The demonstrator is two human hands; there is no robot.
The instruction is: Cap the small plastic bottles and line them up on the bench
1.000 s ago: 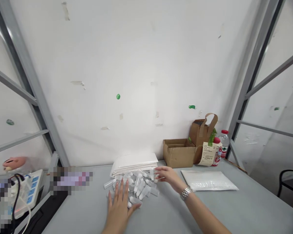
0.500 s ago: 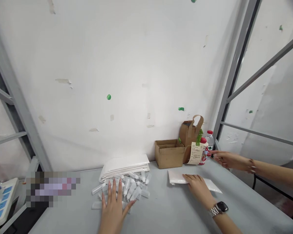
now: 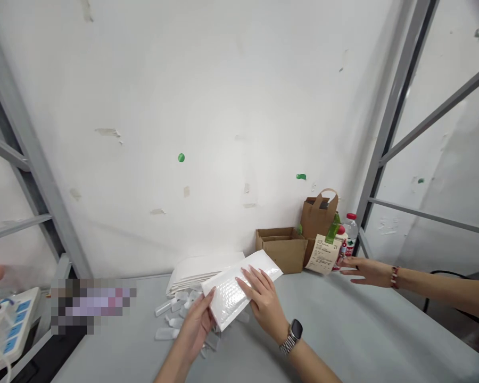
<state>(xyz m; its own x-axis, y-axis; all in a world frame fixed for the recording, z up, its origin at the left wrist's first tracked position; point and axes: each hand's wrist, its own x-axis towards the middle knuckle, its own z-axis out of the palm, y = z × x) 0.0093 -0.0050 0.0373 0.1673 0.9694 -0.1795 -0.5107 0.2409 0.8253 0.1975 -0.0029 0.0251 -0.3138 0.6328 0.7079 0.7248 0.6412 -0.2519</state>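
Observation:
A white bubble mailer (image 3: 235, 287) is held at a slant above the table, its quilted face turned up. My left hand (image 3: 197, 324) grips the lower left end, thumb on top. On the right part lies my right hand (image 3: 263, 303), fingers across the upper face and thumb hidden; a watch (image 3: 292, 336) is on that wrist. Small clear plastic bottles (image 3: 167, 307) lie in a loose heap under the mailer and my left hand, partly covered. Behind them rests a stack of white mailers (image 3: 199, 267), its right side hidden by the held one.
A cardboard box (image 3: 283, 250) stands against the wall, beside a brown paper bag (image 3: 317, 218) with a receipt (image 3: 324, 254) and a bottle (image 3: 350, 234). Another person's hand (image 3: 367, 272) reaches in from the right. At left are a power strip (image 3: 22, 319) and a blurred-out item (image 3: 93, 306).
The mailer has left the table at right and moved left over the bottles. My left hand has gone from lying open on the bottles to gripping it. The other person's hand shifted slightly.

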